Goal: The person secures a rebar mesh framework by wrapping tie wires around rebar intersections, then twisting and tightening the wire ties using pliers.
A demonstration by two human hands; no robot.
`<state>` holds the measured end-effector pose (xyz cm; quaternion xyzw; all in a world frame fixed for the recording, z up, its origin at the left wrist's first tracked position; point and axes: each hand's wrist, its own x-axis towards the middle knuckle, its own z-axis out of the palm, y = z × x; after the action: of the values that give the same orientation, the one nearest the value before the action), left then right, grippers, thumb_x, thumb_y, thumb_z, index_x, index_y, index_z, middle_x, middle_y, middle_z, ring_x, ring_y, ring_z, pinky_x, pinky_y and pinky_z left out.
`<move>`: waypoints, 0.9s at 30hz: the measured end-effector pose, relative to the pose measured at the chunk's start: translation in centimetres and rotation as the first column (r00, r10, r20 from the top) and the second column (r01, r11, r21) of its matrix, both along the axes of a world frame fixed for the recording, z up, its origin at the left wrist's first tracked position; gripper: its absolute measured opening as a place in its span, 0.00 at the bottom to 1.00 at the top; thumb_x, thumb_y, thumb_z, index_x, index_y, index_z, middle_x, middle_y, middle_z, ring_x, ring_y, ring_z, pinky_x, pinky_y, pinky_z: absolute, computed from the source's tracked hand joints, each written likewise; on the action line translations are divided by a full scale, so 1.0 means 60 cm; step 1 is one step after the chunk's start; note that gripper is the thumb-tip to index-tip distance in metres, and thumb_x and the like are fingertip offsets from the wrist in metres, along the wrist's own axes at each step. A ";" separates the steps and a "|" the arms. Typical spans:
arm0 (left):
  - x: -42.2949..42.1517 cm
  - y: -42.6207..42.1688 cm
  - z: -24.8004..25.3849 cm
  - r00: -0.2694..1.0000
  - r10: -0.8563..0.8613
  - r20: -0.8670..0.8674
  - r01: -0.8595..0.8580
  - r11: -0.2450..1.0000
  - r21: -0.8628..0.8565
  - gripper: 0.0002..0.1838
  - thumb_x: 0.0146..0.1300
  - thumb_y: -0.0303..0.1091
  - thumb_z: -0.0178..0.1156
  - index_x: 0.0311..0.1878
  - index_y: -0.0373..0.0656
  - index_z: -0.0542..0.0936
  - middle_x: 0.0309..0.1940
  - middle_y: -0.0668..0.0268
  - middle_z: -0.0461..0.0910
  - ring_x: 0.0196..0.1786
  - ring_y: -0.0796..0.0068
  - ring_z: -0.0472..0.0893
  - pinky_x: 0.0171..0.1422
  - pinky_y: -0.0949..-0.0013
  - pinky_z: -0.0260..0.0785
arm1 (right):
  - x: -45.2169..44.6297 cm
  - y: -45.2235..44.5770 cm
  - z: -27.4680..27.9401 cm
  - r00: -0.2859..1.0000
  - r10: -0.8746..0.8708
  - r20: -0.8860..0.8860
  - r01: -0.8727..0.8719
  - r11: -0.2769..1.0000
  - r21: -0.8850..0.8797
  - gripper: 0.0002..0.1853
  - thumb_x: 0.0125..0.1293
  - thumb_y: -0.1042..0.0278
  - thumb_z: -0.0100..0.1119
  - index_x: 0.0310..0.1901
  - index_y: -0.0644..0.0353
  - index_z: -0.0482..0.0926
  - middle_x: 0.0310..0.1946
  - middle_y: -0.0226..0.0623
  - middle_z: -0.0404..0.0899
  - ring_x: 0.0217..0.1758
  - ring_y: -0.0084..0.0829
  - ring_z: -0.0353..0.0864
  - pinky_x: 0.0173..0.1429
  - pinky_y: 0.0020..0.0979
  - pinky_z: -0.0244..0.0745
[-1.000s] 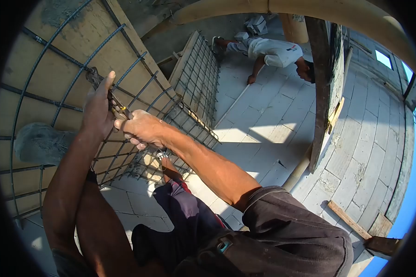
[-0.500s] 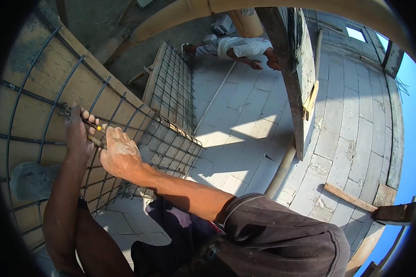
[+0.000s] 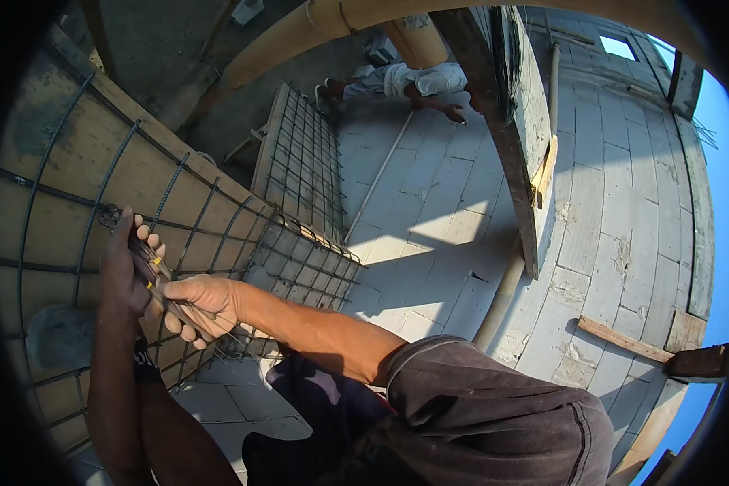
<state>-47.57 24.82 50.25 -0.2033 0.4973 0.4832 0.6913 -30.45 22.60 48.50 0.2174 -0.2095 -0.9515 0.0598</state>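
Observation:
Pincers (image 3: 159,285) with yellow marks on the handles slant across the rebar mesh (image 3: 81,199). Their jaws meet a bar crossing at the upper left. My left hand (image 3: 125,271) is closed around the pincers close to the jaws, thumb pointing up along them. Lower down, my right hand (image 3: 212,301) wraps the handle ends, its thumb on top and fingertips curled underneath. Thin wires (image 3: 241,338) stick out below the right hand; whether it grips them too, I cannot tell. Behind the mesh stands a wooden formwork panel (image 3: 73,154).
A second mesh panel (image 3: 300,154) stands farther off, beside a wall of pale blocks (image 3: 429,219). A person (image 3: 421,81) is near that wall. A bamboo pole (image 3: 292,36) crosses overhead, and an upright plank (image 3: 502,121) stands right of centre.
My right hand has turned from back-up to thumb-up on the handles, and loose wires now show beneath it. My left hand keeps its grip. The other person's arm has shifted.

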 end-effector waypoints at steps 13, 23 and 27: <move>0.043 -0.002 -0.046 0.970 0.104 -0.219 -0.110 0.994 -0.013 0.14 0.74 0.43 0.57 0.38 0.45 0.68 0.26 0.70 0.70 0.25 0.80 0.71 0.31 0.69 0.70 | -0.037 0.006 0.086 0.529 -0.463 0.711 -0.845 -0.365 0.391 0.29 0.57 0.67 0.71 0.59 0.58 0.69 0.48 0.52 0.72 0.52 0.53 0.78 0.55 0.46 0.77; 0.025 -0.013 -0.038 0.957 -0.085 -0.278 0.101 0.994 0.043 0.16 0.66 0.44 0.68 0.43 0.47 0.72 0.28 0.74 0.69 0.27 0.82 0.73 0.33 0.72 0.71 | 0.004 0.038 0.056 0.759 -0.180 0.626 -0.550 0.338 0.764 0.14 0.69 0.65 0.59 0.52 0.61 0.75 0.36 0.36 0.82 0.39 0.29 0.79 0.48 0.32 0.75; 0.028 -0.018 -0.051 0.963 -0.001 -0.271 0.028 0.995 0.096 0.16 0.65 0.45 0.65 0.42 0.44 0.73 0.28 0.71 0.71 0.29 0.79 0.73 0.34 0.71 0.70 | -0.001 0.052 0.081 0.679 -0.104 0.727 -0.734 -0.056 0.677 0.15 0.68 0.64 0.57 0.53 0.60 0.74 0.37 0.41 0.81 0.39 0.36 0.80 0.49 0.37 0.75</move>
<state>-45.88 23.73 47.20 -0.0976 0.5640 0.5254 0.6296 -30.53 25.72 53.36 0.5208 0.5558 -0.6444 0.0685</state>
